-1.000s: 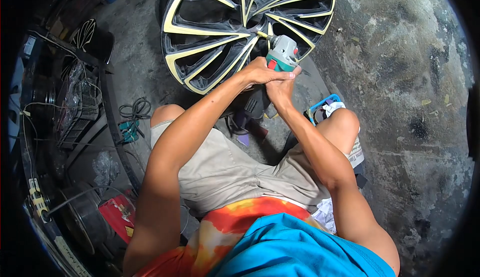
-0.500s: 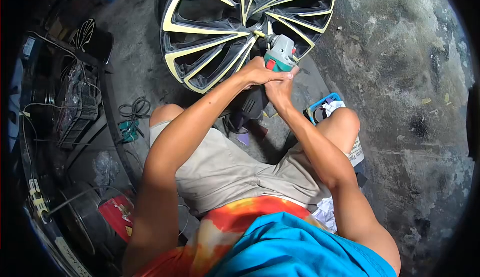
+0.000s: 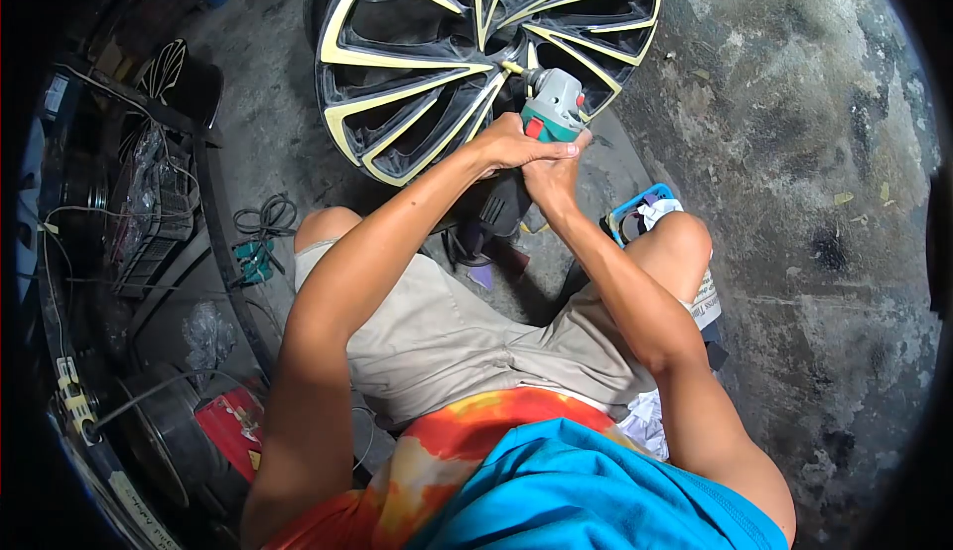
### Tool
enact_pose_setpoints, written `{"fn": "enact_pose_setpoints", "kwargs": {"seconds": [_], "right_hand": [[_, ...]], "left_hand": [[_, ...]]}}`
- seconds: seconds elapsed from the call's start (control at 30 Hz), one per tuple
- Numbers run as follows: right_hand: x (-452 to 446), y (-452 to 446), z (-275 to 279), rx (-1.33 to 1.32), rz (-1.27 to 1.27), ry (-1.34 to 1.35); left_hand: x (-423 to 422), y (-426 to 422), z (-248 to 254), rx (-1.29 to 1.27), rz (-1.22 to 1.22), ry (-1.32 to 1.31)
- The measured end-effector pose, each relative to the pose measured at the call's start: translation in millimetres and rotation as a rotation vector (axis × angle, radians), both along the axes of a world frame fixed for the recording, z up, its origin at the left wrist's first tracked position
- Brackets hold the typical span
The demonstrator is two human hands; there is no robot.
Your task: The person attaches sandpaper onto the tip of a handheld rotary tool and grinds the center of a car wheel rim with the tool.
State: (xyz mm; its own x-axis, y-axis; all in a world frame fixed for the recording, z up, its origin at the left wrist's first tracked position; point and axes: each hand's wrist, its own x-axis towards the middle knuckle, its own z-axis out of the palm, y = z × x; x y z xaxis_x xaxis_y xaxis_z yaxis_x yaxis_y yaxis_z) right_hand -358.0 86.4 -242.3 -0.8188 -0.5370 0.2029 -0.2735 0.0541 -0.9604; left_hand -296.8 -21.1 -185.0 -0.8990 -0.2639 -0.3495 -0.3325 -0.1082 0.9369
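A green and grey angle grinder [image 3: 552, 107] with red buttons is gripped between my two hands. My left hand [image 3: 510, 143] is closed on its near side, thumb laid across toward the right. My right hand [image 3: 550, 165] wraps the body just below, partly behind that thumb. From the grinder's head a thin yellowish tip [image 3: 513, 68] points at the hub of a car wheel rim [image 3: 347, 57]. The rim stands tilted in front of me, with pale yellow spoke faces and dark, dusty recesses. Whether the tip touches metal, I cannot tell.
Behind my right knee sits a blue basket [image 3: 657, 193] with white paper. To the left lie a green power tool [image 3: 254, 260] with a coiled cord, a black crate [image 3: 159, 222], a red box [image 3: 230, 429] and a power strip [image 3: 74, 398]. Another rim [image 3: 164, 71] stands behind.
The whole view has shifted very slightly. My hands and the grinder keep nearly the same place at the rim's hub.
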Motion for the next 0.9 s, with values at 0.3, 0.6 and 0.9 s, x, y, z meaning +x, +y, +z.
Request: {"fn": "enact_pose_setpoints", "kwargs": {"seconds": [0.3,0.6,0.9], "right_hand": [[1,4,13,0.038,0.018,-0.098],[2,-3,11,0.072,0.005,-0.056],[0,-6,19,0.078,-0.008,-0.048]], "left_hand": [[-4,-4,-6,-0.03,-0.014,-0.032],[-2,-7,2,-0.104,0.004,-0.053],[-3,-9,2,-0.101,0.004,-0.07]]}}
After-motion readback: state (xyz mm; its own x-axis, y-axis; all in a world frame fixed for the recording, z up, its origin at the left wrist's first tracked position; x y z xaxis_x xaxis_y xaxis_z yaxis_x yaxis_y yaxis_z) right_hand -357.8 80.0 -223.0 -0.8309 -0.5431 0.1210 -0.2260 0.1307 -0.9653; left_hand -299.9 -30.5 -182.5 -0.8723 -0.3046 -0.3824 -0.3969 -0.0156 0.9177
